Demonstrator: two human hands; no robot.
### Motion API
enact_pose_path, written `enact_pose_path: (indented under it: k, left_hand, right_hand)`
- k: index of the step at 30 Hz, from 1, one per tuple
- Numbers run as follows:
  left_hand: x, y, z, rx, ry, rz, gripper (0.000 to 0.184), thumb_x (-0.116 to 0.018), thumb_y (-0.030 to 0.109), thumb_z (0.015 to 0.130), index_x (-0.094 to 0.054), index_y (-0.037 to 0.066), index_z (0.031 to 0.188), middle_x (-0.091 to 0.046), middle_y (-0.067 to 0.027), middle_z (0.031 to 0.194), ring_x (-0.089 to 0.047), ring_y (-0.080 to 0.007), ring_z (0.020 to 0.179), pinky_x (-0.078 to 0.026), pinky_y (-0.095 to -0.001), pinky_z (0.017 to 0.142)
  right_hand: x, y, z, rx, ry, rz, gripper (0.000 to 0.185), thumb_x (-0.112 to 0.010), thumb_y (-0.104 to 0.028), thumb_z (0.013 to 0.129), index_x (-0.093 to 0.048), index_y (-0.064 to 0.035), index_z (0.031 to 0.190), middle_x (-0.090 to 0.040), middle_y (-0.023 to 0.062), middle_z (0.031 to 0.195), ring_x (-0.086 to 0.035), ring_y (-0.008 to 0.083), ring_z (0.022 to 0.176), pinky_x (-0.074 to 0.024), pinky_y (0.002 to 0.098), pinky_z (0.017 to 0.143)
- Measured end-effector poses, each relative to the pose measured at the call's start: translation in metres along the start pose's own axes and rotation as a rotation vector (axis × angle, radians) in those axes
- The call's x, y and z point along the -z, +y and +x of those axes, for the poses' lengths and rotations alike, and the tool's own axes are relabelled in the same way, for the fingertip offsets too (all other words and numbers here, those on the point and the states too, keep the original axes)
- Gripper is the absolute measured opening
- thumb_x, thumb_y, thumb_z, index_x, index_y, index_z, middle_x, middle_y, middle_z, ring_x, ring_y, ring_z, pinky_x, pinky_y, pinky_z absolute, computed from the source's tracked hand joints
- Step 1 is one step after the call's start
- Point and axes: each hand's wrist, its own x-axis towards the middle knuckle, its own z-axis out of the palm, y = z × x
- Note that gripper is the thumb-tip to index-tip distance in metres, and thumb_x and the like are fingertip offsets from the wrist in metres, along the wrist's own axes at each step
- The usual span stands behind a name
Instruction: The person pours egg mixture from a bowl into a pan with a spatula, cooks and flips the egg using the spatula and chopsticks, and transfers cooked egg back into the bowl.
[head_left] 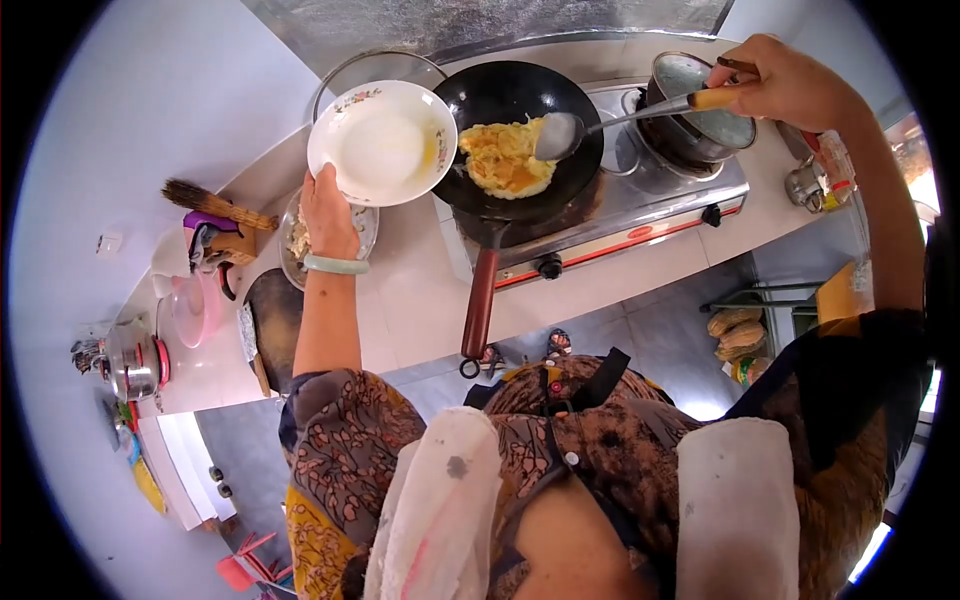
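Observation:
My left hand (330,212) grips the rim of a white floral bowl (382,143), which is tilted beside the wok and holds only a little yellow residue. My right hand (790,85) is closed round the wooden handle of a metal spatula (640,112). The spatula's blade rests on the right side of the yellow and browned egg (507,160) in the black wok (575,190). The wok sits on the left burner, its reddish-brown handle (480,305) pointing towards me. Beneath my left wrist, a metal bowl (368,232) with pale food is partly hidden.
A lidded pot (720,135) stands on the right burner of the stove (640,222). Behind the white bowl leans a glass lid (350,75). On the left are a round dark board (275,325), a cleaver (247,335), a pink container (195,308), a brush (215,203) and another pot (130,362).

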Motion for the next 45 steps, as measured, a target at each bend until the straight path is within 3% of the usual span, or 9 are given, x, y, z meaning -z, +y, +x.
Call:
enact_pose_path:
  k: [9, 19, 23, 25, 28, 34, 35, 39, 45]
  left_hand:
    - [0.004, -0.008, 0.004, 0.016, -0.018, -0.045, 0.044, -0.047, 0.021, 0.096, -0.048, -0.004, 0.133, -0.059, -0.0124, 0.123, -0.058, -0.0197, 0.109, -0.046, -0.0325, 0.093]
    - [0.01, -0.002, -0.003, 0.028, -0.01, -0.076, 0.045, -0.045, 0.02, 0.096, -0.046, -0.003, 0.135, -0.057, -0.0131, 0.127, -0.058, -0.0216, 0.113, -0.047, -0.0334, 0.094]
    - [0.02, -0.008, 0.0, 0.004, -0.03, -0.069, 0.045, -0.046, 0.021, 0.096, -0.047, -0.002, 0.134, -0.058, -0.0133, 0.126, -0.058, -0.0213, 0.113, -0.048, -0.033, 0.094]
    - [0.022, -0.006, -0.001, 0.019, 0.008, -0.061, 0.044, -0.046, 0.021, 0.096, -0.047, -0.003, 0.133, -0.058, -0.0133, 0.125, -0.059, -0.0214, 0.112, -0.048, -0.0331, 0.093]
    - [0.024, -0.008, 0.0, 0.013, -0.016, -0.084, 0.044, -0.047, 0.021, 0.096, -0.048, -0.003, 0.132, -0.058, -0.0136, 0.124, -0.059, -0.0219, 0.111, -0.048, -0.0336, 0.093]
    - [0.018, 0.001, -0.003, 0.012, -0.003, -0.067, 0.044, -0.048, 0.021, 0.095, -0.047, -0.004, 0.132, -0.058, -0.0148, 0.124, -0.059, -0.0233, 0.112, -0.048, -0.0348, 0.094]
    - [0.019, 0.0, -0.003, 0.015, 0.008, -0.059, 0.044, -0.048, 0.021, 0.095, -0.047, -0.004, 0.132, -0.058, -0.0151, 0.124, -0.059, -0.0236, 0.112, -0.049, -0.0351, 0.094]
    - [0.022, 0.001, -0.004, 0.012, 0.027, -0.002, 0.046, -0.047, 0.021, 0.094, -0.048, -0.005, 0.132, -0.058, -0.0138, 0.124, -0.059, -0.0222, 0.109, -0.048, -0.0343, 0.093]
    - [0.018, 0.001, -0.004, 0.021, 0.019, -0.001, 0.046, -0.048, 0.021, 0.094, -0.048, -0.005, 0.132, -0.058, -0.0142, 0.123, -0.059, -0.0218, 0.108, -0.047, -0.034, 0.092]
  right_hand:
    - [0.036, -0.064, 0.041, -0.148, -0.454, -0.218, 0.028, -0.066, -0.01, 0.071, -0.07, 0.0047, 0.094, -0.065, 0.0084, 0.066, -0.061, 0.0125, 0.051, -0.0461, 0.0279, 0.047]
    - [-0.012, -0.052, 0.051, -0.038, -0.548, -0.033, 0.029, -0.063, -0.013, 0.075, -0.069, 0.0052, 0.097, -0.064, 0.0079, 0.064, -0.062, 0.0128, 0.058, -0.0471, 0.0292, 0.053]
    - [-0.052, -0.056, 0.003, -0.027, -0.507, -0.092, 0.025, -0.058, -0.014, 0.084, -0.067, 0.0009, 0.102, -0.064, 0.0161, 0.073, -0.064, 0.0181, 0.061, -0.0484, 0.0348, 0.059]
    - [-0.078, -0.032, -0.024, 0.014, -0.441, 0.008, 0.027, -0.059, -0.014, 0.084, -0.065, 0.0004, 0.107, -0.065, 0.0154, 0.073, -0.063, 0.0188, 0.06, -0.047, 0.0357, 0.055]
    - [-0.107, -0.029, -0.048, -0.273, -0.54, 0.355, 0.03, -0.06, -0.014, 0.086, -0.062, 0.0017, 0.111, -0.065, 0.0161, 0.073, -0.06, 0.0178, 0.055, -0.0433, 0.0319, 0.047]
    - [-0.175, -0.007, -0.082, -0.715, -0.527, 1.481, 0.029, -0.06, -0.014, 0.089, -0.059, 0.0061, 0.109, -0.063, 0.0173, 0.075, -0.048, 0.0104, 0.044, -0.0347, 0.0237, 0.039]
    - [-0.186, -0.006, -0.086, -0.745, -0.496, 1.492, 0.033, -0.058, -0.017, 0.092, -0.057, 0.0015, 0.119, -0.062, 0.0115, 0.074, -0.047, 0.0098, 0.042, -0.0342, 0.0213, 0.038]
    - [-0.22, -0.012, -0.066, -0.649, -0.319, 1.568, 0.017, -0.059, -0.015, 0.091, -0.059, 0.0013, 0.097, -0.058, 0.007, 0.072, -0.046, 0.0092, 0.044, -0.033, 0.0222, 0.04]
    - [-0.248, 0.002, -0.059, -0.571, -0.237, 1.679, 0.016, -0.06, -0.013, 0.091, -0.061, 0.0005, 0.1, -0.058, 0.0053, 0.073, -0.045, 0.0071, 0.046, -0.0331, 0.0206, 0.042]
